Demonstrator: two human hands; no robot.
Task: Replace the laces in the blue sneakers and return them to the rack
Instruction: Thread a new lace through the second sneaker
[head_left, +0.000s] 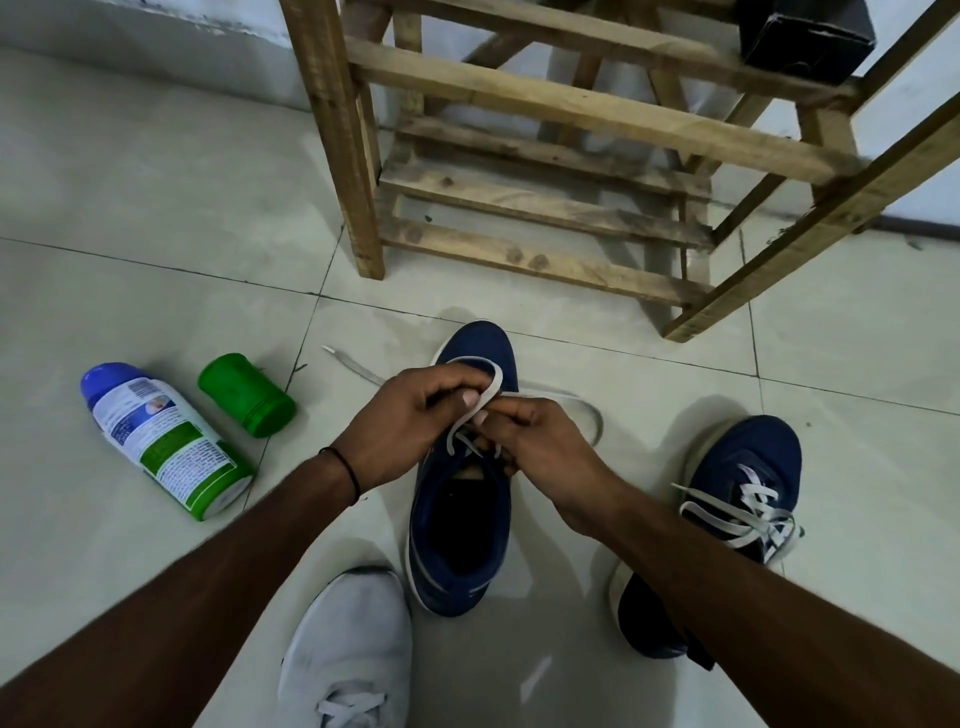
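Observation:
A blue sneaker (460, 525) stands on the tiled floor in the middle, toe pointing away from me. Over its eyelets my left hand (410, 423) pinches a loop of the pale grey lace (480, 397), and my right hand (540, 447) pinches the same lace close beside it. Loose lace ends trail on the floor to the left and right of the toe. The second blue sneaker (727, 519) lies at the right, laced with a grey-white lace, partly behind my right forearm.
A wooden slatted shoe rack (545, 171) stands just beyond the sneakers, with a black box (805, 41) on an upper shelf. A white and green spray can (166, 441) and its green cap (244, 395) lie at the left. My white shoe (348, 649) is at the bottom.

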